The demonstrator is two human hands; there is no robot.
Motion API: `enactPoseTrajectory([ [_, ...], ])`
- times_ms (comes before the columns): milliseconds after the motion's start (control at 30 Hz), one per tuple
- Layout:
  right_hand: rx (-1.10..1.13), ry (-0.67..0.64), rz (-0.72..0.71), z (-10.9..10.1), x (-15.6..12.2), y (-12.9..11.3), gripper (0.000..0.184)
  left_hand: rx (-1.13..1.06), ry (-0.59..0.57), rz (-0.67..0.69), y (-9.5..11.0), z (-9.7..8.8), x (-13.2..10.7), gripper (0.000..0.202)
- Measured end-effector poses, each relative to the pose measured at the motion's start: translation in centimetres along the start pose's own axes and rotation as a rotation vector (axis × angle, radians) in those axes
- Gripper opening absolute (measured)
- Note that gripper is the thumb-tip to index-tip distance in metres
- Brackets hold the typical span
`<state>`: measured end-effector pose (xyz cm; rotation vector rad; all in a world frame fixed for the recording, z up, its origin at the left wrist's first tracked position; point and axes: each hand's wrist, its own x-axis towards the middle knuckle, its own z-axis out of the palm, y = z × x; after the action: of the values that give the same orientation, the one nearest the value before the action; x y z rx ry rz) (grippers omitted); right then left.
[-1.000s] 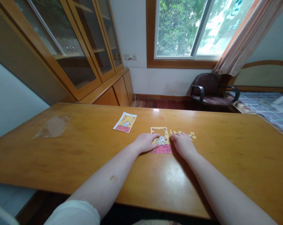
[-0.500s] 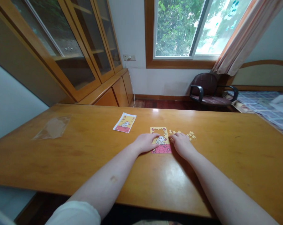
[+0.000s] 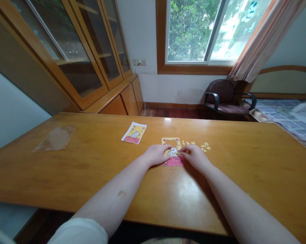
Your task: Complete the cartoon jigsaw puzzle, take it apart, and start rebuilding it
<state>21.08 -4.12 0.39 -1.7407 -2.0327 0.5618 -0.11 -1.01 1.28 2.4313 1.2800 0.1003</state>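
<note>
A small part-built jigsaw puzzle (image 3: 171, 142), yellow above and pink below with a white animal in the middle, lies on the wooden table (image 3: 92, 169). My left hand (image 3: 156, 155) rests flat on its left edge, fingers lying on the pieces. My right hand (image 3: 195, 155) sits at the puzzle's right edge with fingertips pinched together over it; whether a piece is in them is too small to tell. Several loose yellow pieces (image 3: 205, 146) lie just right of the puzzle.
A picture card (image 3: 134, 133) showing the same image lies to the left of the puzzle. A clear plastic bag (image 3: 55, 138) lies at the table's far left. Beyond the table stand a glass-door cabinet (image 3: 87, 57), a dark office chair (image 3: 222, 98) and a bed (image 3: 290, 115).
My right hand has slid left from the loose pieces to the puzzle's right edge. My left hand has stayed on the puzzle.
</note>
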Motion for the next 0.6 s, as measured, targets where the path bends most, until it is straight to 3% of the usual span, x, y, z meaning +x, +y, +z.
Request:
enactPoseTrajectory([
  [167, 0.069, -0.015, 0.059, 0.9, 0.3, 0.0, 0.018, -0.011, -0.004, -0.008, 0.0, 0.0, 0.0, 0.052],
  [333, -0.221, 0.054, -0.024, 0.0, -0.4, -0.7, 0.025, -0.015, -0.002, -0.006, 0.0, 0.0, 0.0, 0.052],
  [433, -0.362, -0.016, -0.068, -0.8, -1.2, -1.5, 0.032, -0.016, -0.002, 0.001, -0.1, 0.0, 0.0, 0.052],
  [600, -0.416, -0.116, -0.111, -0.9, -2.0, -2.5, 0.034, -0.009, 0.002, 0.007, -0.1, 0.0, 0.1, 0.053],
])
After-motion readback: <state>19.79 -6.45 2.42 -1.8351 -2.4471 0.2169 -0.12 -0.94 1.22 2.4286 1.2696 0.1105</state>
